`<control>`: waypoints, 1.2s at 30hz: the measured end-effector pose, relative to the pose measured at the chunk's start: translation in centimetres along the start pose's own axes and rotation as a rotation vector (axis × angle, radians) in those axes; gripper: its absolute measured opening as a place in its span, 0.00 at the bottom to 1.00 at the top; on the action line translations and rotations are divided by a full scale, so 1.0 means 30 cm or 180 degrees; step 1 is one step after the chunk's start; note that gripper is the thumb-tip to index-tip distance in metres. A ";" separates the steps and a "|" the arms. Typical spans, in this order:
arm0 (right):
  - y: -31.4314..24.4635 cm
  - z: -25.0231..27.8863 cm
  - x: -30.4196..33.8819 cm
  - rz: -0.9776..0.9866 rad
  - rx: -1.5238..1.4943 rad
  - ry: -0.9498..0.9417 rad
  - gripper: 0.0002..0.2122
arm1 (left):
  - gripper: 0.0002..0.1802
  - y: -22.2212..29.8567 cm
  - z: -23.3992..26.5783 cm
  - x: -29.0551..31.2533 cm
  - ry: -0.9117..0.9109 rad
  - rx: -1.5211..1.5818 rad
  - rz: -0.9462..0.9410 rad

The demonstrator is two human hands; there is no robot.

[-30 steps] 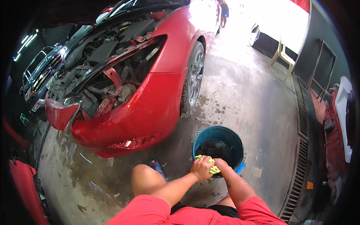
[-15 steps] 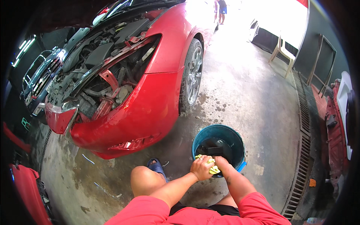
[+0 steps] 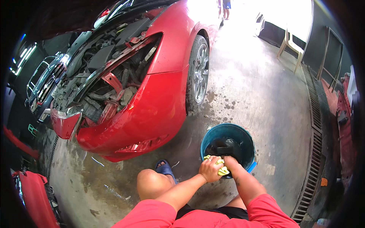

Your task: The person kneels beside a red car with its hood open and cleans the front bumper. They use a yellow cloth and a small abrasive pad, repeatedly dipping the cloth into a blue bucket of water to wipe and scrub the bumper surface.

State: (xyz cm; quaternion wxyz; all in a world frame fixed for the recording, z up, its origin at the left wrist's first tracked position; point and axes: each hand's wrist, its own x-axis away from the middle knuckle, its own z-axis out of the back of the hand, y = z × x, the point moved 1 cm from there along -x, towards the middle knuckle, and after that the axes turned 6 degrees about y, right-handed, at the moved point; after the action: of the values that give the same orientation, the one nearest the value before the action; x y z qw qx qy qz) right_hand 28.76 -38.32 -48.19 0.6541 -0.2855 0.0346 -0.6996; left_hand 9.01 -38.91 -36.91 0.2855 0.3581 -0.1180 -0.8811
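View shifted — bucket (image 3: pixel 247 143), red car (image 3: pixel 163 99) beyond, left fingers (image 3: pixel 214 162) clamping yellow cloth (image 3: pixel 222 171), right hand (image 3: pixel 230 162) — fingers unclear

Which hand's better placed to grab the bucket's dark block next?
The right hand, probably: it looks closer to the dark block in the bucket, while the left hand grips the yellow cloth. The right's grip is unclear.

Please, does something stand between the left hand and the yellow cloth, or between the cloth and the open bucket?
Nothing visible does. The left hand grips the yellow cloth at the near rim of the bucket, and no lid covers the opening. The right hand is just right of the cloth.
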 end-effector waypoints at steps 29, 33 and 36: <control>0.057 -0.116 -0.117 0.0612 -0.0161 -0.0377 0.13 | 0.13 -0.035 0.013 0.048 0.0068 0.0027 0.0114; 0.059 0.139 -0.172 -0.0055 0.0253 0.0654 0.13 | 0.14 0.003 0.019 0.007 -0.0181 -0.0061 0.0204; 0.111 0.143 -0.178 -0.0607 0.0167 0.0483 0.13 | 0.17 0.025 -0.025 -0.071 -0.1730 -0.0241 0.0960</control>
State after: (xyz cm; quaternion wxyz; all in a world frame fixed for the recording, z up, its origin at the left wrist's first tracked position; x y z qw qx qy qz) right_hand 33.54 -32.41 -47.89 0.5873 -0.2165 0.0384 -0.7789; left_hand 11.08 -38.27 -35.95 0.3841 0.0770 -0.2089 -0.8960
